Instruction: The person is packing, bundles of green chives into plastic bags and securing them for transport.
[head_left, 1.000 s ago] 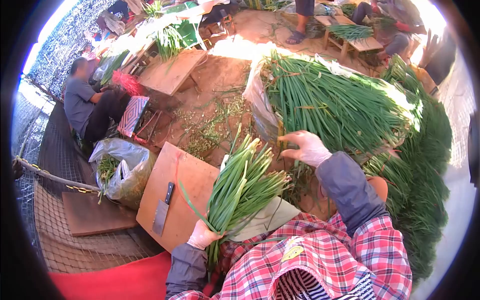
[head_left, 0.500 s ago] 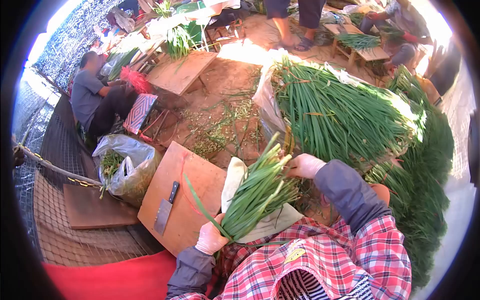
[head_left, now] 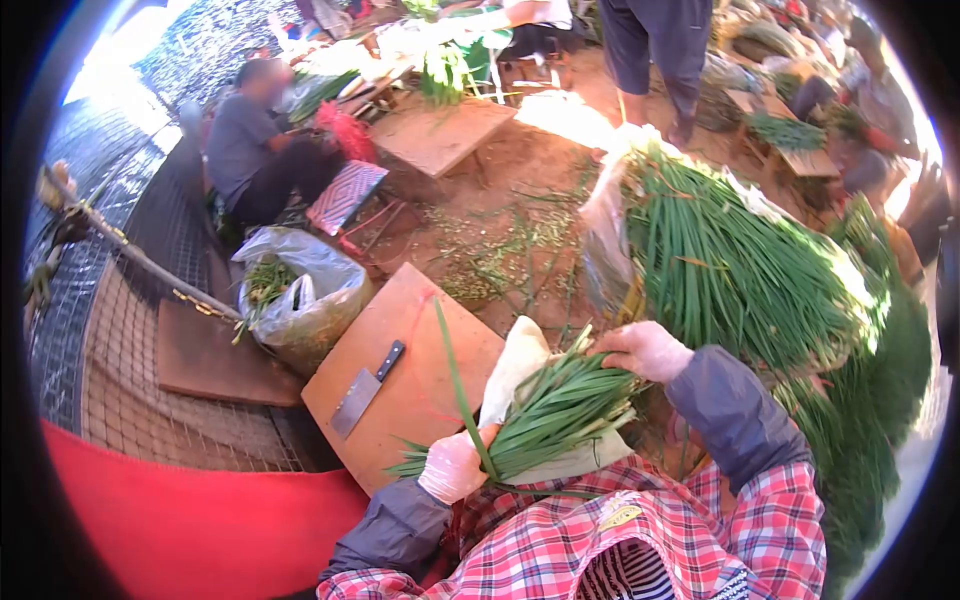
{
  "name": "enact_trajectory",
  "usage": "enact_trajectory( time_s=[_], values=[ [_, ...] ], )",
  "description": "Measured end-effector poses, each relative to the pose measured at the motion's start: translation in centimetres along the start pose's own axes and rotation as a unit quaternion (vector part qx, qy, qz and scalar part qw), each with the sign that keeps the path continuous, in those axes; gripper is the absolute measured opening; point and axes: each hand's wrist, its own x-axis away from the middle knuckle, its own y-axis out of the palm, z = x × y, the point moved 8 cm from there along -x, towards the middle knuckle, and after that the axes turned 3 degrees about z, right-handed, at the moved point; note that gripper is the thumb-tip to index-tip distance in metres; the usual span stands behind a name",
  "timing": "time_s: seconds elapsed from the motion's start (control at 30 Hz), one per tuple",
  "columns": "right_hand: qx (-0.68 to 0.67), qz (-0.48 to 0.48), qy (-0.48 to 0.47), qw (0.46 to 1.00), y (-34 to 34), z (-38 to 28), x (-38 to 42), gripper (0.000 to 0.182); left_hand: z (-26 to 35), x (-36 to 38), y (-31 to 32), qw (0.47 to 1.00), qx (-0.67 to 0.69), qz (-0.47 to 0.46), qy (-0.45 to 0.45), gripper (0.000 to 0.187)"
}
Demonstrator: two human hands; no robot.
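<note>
A bundle of long green leafy stalks (head_left: 565,410) lies across my lap, over a pale cloth. My left hand (head_left: 457,465), in a thin clear glove, is closed around its lower left part, and one long leaf sticks up beside the thumb. At the upper right end of the bundle is my right hand (head_left: 643,350), also gloved, with its fingers curled on the stalk ends. Left of the bundle a cleaver (head_left: 367,388) with a black handle rests on a wooden board (head_left: 430,330).
A large heap of green stalks (head_left: 730,260) in plastic lies at the right. A plastic bag of greens (head_left: 305,300) stands behind the board. A seated person (head_left: 255,150) is at the upper left, near a low table (head_left: 440,130). Another person's legs (head_left: 655,60) show at the top.
The view has shifted, so the surroundings sit further right. The bundle has tipped from steeply raised to lying flatter, with leaves now showing left of my left hand. My right hand remains at its upper end.
</note>
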Motion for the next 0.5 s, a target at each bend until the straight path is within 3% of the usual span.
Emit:
enact_trajectory(
  time_s=[0.07, 0.17, 0.23, 0.3, 0.43, 0.5],
  values=[
    [-0.14, 0.017, 0.034, 0.989, 0.3, 0.4, 0.3, 0.023, 0.2, 0.0, -0.4, 1.0, 0.015, -0.003, -0.006, 0.045],
    [-0.18, 0.012, 0.127, 0.975, 1.1, 2.3, 0.5, 0.024, -0.2, -0.1, -0.4, 1.0, 0.03, 0.007, -0.003, 0.046],
    [0.034, 0.02, 0.099, 0.994, 0.9, 1.8, 0.0, 0.025, 0.1, -0.4, -0.3, 1.0, 0.023, -0.02, 0.006, 0.053],
    [0.204, 0.042, 0.068, 0.976, 1.3, 1.3, -0.4, 0.023, 0.6, -0.5, -0.8, 0.999, 0.0, -0.033, 0.006, 0.059],
    [0.299, 0.062, 0.134, 0.943, 2.2, 4.8, -1.4, 0.012, -0.2, -0.5, 0.1, 0.995, -0.006, -0.089, -0.043, 0.063],
    [0.311, 0.119, 0.184, 0.925, 0.9, 10.2, -0.3, 0.01, -0.9, 0.1, 0.3, 0.994, 0.052, -0.078, -0.055, 0.064]
  ],
)
